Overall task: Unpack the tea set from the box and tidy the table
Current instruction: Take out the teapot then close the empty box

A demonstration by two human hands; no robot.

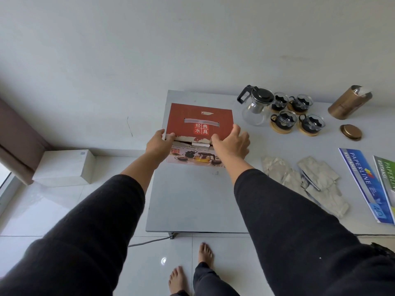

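Fingers of the left hand (158, 144) curl round the near left corner of the red box (199, 122) lid, pinching its torn front edge, while the right hand (232, 144) holds the near right part of the same edge, thumb on the flap and the other fingers spread and loosely bent along the box's right side. Both arms wear black sleeves (288, 221).

That box stands on the grey desk (192, 199), at its far left corner, with white Chinese characters and a slot on the lid and a printed tea set on its front face.

Right of the box, near the wall, stands a glass teapot (255, 107) with a black lid and handle. Just beyond the teapot, further right of the box, four glass cups (298, 114) sit on round wooden coasters in two rows of two. Further right again, a bronze canister (349, 102) leans open, and its round lid (351, 132) lies flat nearer than the cups.

Right of the box and nearer the person, a heap of silvery packets (307, 180) lies on the desk, and past them a blue booklet (363, 184) and a green booklet (386, 178), both printed PAPERLINE.

Left of the box, down on the floor by the wall, sits a white carton (64, 167). Bare feet (205, 253) stand on the pale tiles below the desk's near edge.
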